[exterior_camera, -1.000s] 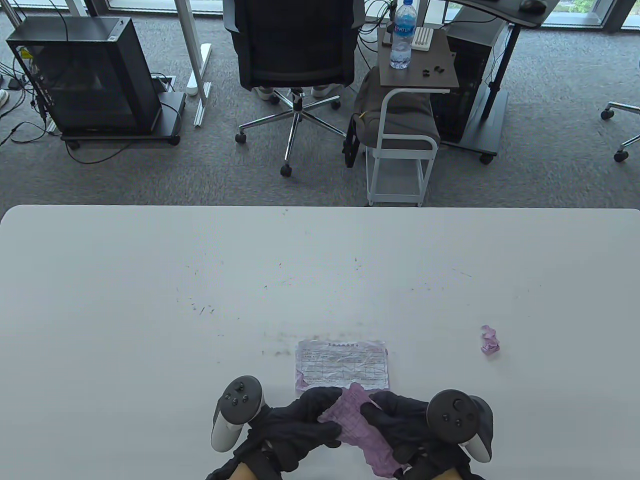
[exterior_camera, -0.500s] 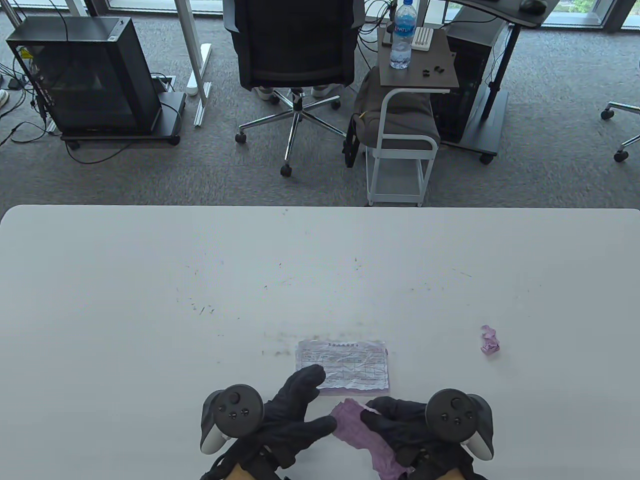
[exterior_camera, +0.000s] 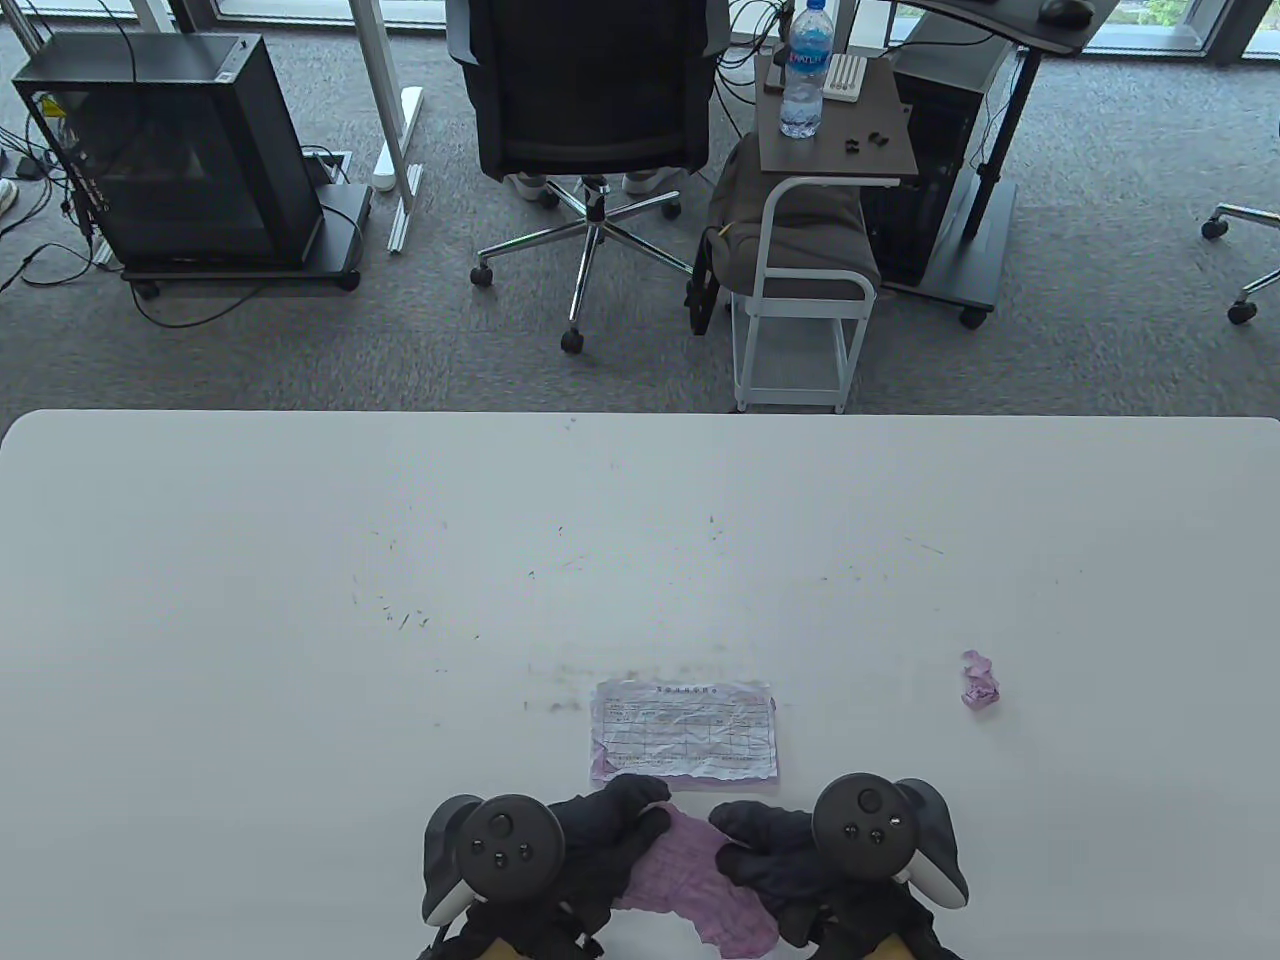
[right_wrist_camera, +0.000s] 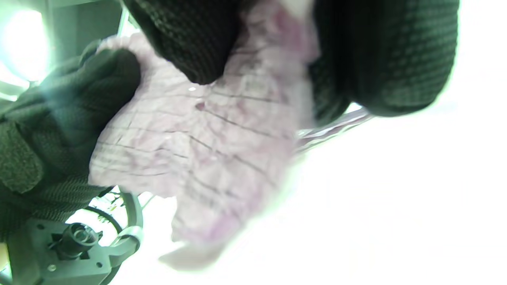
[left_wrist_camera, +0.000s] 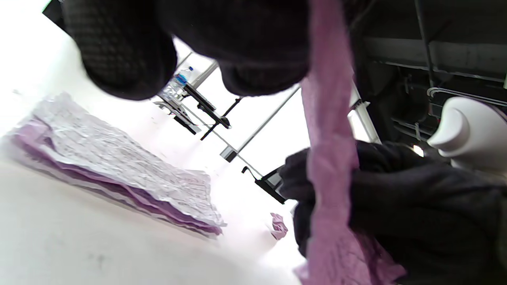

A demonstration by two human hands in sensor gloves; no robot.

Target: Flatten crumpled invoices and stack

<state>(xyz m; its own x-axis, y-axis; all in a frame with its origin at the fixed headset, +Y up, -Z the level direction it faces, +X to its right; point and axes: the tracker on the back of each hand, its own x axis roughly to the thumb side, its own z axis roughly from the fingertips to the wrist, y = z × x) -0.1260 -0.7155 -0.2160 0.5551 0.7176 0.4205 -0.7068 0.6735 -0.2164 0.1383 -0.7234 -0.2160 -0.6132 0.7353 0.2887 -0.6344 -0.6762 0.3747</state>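
Left hand (exterior_camera: pixel 600 835) and right hand (exterior_camera: pixel 770 850) pinch pink invoice (exterior_camera: pixel 690 880) between them, above table (exterior_camera: pixel 300 600) edge, just short of flattened stack (exterior_camera: pixel 685 730). Risk: overtight pull tears creased sheet; crumpled ball (exterior_camera: pixel 981 682) waits right.

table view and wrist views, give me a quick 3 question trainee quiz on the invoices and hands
1. True or false: both hands grip the purple invoice.
2. Where does the crumpled ball lie? A) on the flattened stack B) alone on the table's right C) in the left hand
3. Fill in: the flattened stack lies just ___ the hands, further from the person.

Key: 1 true, the left hand and right hand each hold an edge. 2 B. 3 beyond.
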